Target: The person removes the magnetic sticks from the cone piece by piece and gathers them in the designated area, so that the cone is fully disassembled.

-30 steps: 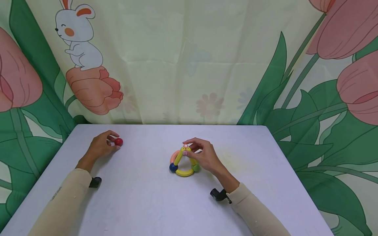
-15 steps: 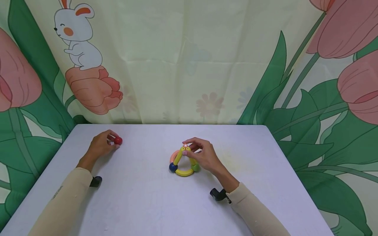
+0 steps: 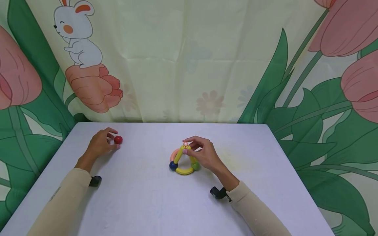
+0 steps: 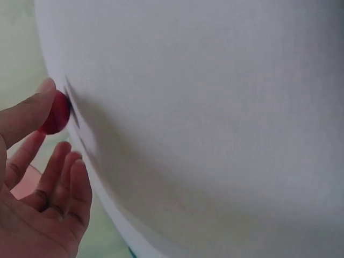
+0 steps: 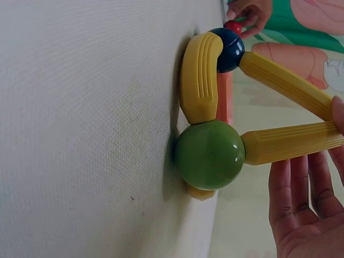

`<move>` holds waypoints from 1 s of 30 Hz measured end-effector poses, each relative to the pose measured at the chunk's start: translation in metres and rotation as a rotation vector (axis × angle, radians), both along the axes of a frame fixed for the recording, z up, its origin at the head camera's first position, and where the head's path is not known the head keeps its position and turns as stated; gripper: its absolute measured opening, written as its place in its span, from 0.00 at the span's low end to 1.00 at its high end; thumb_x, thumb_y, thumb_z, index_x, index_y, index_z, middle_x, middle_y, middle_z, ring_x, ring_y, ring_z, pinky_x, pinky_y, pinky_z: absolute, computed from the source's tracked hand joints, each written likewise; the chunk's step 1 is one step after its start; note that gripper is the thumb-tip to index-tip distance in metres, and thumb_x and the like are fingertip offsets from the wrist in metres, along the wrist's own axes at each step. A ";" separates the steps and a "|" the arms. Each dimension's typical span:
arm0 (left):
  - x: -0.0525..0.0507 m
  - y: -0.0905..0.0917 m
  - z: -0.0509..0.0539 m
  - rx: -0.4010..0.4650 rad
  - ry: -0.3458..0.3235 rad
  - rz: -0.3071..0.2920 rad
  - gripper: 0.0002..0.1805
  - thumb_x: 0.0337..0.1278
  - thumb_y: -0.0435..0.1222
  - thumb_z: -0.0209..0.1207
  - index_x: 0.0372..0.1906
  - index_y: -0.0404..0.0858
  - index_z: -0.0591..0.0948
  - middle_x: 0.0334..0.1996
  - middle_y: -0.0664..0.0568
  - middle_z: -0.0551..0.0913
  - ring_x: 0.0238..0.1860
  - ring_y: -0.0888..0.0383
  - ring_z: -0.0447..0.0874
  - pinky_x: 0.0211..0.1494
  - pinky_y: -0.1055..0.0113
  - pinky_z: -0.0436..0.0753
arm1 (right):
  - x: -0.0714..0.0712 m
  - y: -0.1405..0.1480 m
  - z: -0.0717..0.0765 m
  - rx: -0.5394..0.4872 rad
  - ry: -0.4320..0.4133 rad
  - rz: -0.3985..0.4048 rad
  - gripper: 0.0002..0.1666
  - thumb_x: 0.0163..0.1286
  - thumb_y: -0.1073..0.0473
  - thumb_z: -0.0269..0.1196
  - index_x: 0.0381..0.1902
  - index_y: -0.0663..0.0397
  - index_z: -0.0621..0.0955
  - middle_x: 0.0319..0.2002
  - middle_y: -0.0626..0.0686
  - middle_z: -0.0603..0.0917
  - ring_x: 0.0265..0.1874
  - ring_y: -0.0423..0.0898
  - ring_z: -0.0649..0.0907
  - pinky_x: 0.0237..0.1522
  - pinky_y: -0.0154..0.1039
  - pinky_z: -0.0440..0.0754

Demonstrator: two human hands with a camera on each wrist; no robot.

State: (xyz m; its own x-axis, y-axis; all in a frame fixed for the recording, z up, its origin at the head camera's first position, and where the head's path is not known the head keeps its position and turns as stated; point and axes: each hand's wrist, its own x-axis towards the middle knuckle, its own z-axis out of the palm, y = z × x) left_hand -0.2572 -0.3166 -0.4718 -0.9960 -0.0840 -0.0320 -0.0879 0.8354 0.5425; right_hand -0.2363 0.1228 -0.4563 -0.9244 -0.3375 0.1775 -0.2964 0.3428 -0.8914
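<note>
A red ball (image 3: 118, 140) rests on the table at the far left. My left hand (image 3: 101, 142) is around it with thumb and fingers spread; gaps show between ball and fingertips in the head view, while in the left wrist view the thumb overlaps it. Near the middle stands a ball-and-stick toy frame. Its base has a blue ball (image 3: 173, 166), a green ball (image 5: 210, 155), a curved yellow stick (image 3: 184, 171) and a curved orange-pink stick (image 3: 174, 154). Two straight yellow sticks (image 5: 293, 141) lean together at the top, where my right hand (image 3: 203, 152) pinches them.
White cloth covers the table (image 3: 141, 203). Behind it hangs a printed curtain (image 3: 183, 65) with a rabbit and tulips. Black wrist cameras sit under both sleeves, the right one (image 3: 218, 193) low over the table.
My left fingers have spread apart from the red ball after pinching it, and the ball shifted very slightly left. My right hand and the toy frame stay in place.
</note>
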 end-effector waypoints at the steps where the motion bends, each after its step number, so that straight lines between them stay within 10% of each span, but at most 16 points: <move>1: 0.002 0.002 0.002 -0.016 0.024 -0.005 0.39 0.58 0.36 0.76 0.71 0.34 0.70 0.60 0.29 0.75 0.59 0.32 0.75 0.58 0.39 0.85 | 0.000 0.000 0.000 0.001 0.002 0.000 0.20 0.65 0.53 0.78 0.55 0.38 0.89 0.38 0.50 0.89 0.39 0.47 0.86 0.41 0.36 0.86; 13: 0.044 0.106 0.045 -0.022 0.308 -0.253 0.31 0.55 0.38 0.79 0.64 0.42 0.81 0.53 0.44 0.85 0.52 0.45 0.82 0.52 0.49 0.83 | -0.002 0.005 0.000 -0.018 0.016 0.025 0.18 0.66 0.52 0.77 0.53 0.35 0.89 0.38 0.48 0.89 0.40 0.49 0.87 0.41 0.40 0.87; 21: 0.059 0.186 0.033 0.101 0.309 -0.375 0.27 0.55 0.40 0.79 0.60 0.46 0.84 0.48 0.52 0.90 0.47 0.55 0.84 0.49 0.60 0.83 | -0.004 0.004 -0.002 -0.026 0.023 0.045 0.18 0.66 0.51 0.78 0.54 0.34 0.89 0.38 0.49 0.89 0.40 0.49 0.87 0.40 0.41 0.87; 30: 0.049 0.221 0.014 0.221 0.473 -0.422 0.18 0.56 0.36 0.79 0.50 0.43 0.87 0.37 0.55 0.90 0.39 0.53 0.86 0.41 0.65 0.81 | -0.003 0.005 -0.004 -0.043 0.032 0.060 0.20 0.67 0.53 0.77 0.56 0.44 0.88 0.39 0.51 0.90 0.39 0.49 0.87 0.41 0.40 0.88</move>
